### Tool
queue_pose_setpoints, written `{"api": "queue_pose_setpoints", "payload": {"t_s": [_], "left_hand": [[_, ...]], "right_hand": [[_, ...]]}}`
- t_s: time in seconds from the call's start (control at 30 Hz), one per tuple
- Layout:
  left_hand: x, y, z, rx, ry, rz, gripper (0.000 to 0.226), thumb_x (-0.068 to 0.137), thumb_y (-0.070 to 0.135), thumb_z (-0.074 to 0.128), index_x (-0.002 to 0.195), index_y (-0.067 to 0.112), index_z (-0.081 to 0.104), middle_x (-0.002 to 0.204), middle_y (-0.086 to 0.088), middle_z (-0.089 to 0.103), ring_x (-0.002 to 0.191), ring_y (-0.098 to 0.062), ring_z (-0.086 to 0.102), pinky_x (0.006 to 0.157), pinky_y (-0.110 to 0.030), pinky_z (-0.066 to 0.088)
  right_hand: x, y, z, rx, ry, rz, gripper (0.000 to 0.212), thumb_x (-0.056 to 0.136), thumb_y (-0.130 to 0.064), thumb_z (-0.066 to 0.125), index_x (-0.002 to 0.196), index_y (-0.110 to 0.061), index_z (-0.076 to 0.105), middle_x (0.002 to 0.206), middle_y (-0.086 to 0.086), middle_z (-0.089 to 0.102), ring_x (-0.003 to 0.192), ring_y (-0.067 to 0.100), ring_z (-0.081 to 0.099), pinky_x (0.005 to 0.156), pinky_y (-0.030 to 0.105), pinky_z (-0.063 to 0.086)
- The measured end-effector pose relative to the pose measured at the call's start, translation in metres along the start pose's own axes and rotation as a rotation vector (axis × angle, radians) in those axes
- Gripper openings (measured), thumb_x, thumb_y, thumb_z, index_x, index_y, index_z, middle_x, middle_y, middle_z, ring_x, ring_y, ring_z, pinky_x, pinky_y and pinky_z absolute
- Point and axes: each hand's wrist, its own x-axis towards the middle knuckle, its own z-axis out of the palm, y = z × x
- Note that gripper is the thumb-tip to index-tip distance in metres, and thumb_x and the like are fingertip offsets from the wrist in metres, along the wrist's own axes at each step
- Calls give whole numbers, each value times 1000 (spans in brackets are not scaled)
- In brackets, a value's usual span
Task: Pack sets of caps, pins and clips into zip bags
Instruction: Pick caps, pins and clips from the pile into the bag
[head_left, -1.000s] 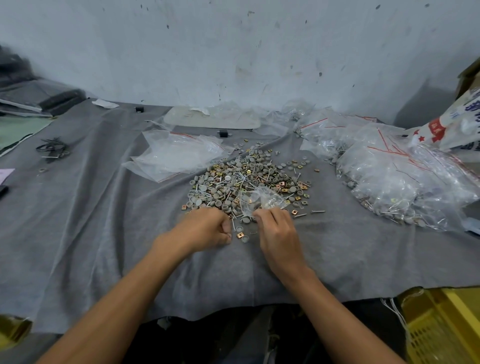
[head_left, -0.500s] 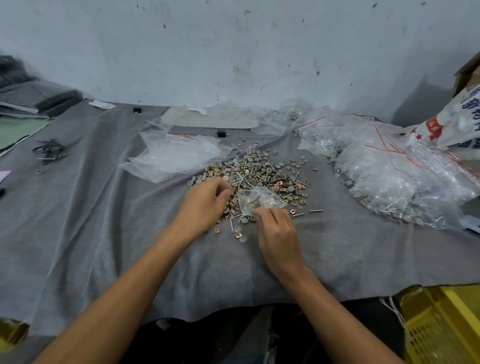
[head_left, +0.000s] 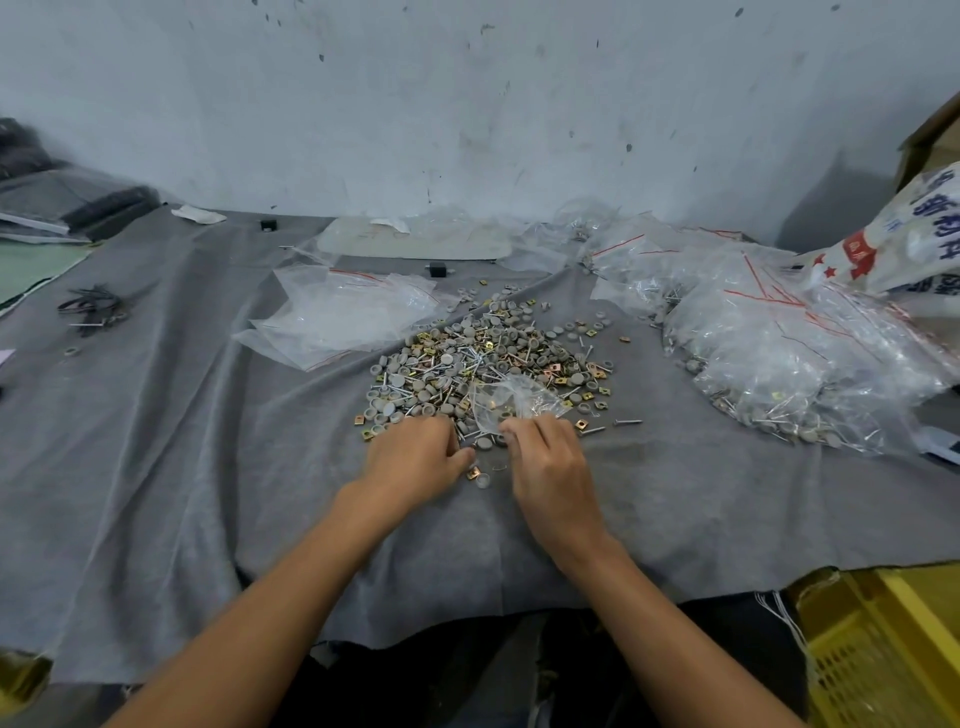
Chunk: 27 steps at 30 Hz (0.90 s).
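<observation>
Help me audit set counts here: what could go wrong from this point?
1. The small zip bag, pinched by the right hand, lies on the mixed parts pile; stray pieces could slip in.
2. The left hand covers whatever it picks, so a miscount may pass unseen.

the table (head_left: 156, 467) is covered by a rumpled grey felt cloth (head_left: 675, 519) that hangs over its near edge. at its middle lies a loose heap of grey caps, steel pins and brass clips (head_left: 488, 353), with a small zip bag (head_left: 514, 400) on its near side, a flat stack of empty zip bags (head_left: 343, 312) just left and a mound of filled zip bags (head_left: 805, 364) to the right. a small black block (head_left: 438, 269) sits behind the heap.
</observation>
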Motion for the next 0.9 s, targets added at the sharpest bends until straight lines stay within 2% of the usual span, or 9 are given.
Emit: {"api": "queue_pose_setpoints", "payload": {"t_s": [0.13,0.23,0.33,0.47,0.53,0.6,0.67,0.77,0.9], "left_hand": [[-4,-1,-3,41,-35,-26,24,92,43,56,82,21,60,89,1,66,90,-24,64,66,-32,42],[-5,1,-10,157,-47,-69,34,91,49,54,86,17,65,92,-1,67,91,-27,65,67,-33,42],[-4,2,-14,140,-124,-86,37,90,51,57,77,16,62,84,-3,64,87,-27,64,66,-33,42],[-4,3,-16,82,-203,-89,35,89,39,60,63,17,51,76,-10,63,83,-29,66,64,-32,43],[-5,1,-17,36,-139,-76,28,88,29,57,65,13,56,72,-9,62,77,-28,66,61,-32,43],[-5,-3,-17,-69,16,-62,20,88,25,55,78,9,62,75,-3,66,73,-22,62,60,-33,44],[-6,-4,-19,-173,133,-20,14,90,28,53,83,17,56,76,3,63,69,-15,56,58,-33,41],[-4,0,-22,-173,160,56,12,93,34,50,83,26,48,73,9,57,65,-8,50,54,-32,32],[5,13,-25,-85,162,122,12,95,32,50,86,25,48,74,8,55,65,-12,51,53,-31,31]], "right_hand": [[0,0,-1,-2,-12,1,7,95,-4,69,102,-5,70,91,10,62,83,28,57,71,38,51],[0,-1,-3,3,-21,1,8,94,-2,69,102,-5,70,92,10,63,83,28,57,71,39,52],[1,-1,-2,-5,-32,3,11,93,0,70,102,-5,71,92,10,63,83,28,57,70,38,52],[0,0,-2,-9,-41,-2,14,91,0,72,104,-5,70,93,9,62,85,26,57,70,37,53],[0,-1,-1,-6,-41,0,12,92,-1,71,104,-6,70,93,9,61,85,26,56,71,37,52],[0,-1,0,6,-43,8,10,94,-3,70,104,-6,70,93,9,61,85,26,55,72,38,51],[0,0,0,5,-45,10,10,94,-3,70,104,-6,70,93,8,61,85,26,55,72,37,51],[0,1,0,6,-47,6,8,96,-5,69,104,-6,70,92,8,60,84,25,55,70,36,50],[1,-2,0,-5,-34,7,9,94,-5,70,103,-5,71,91,9,62,83,26,56,69,36,50]]}}
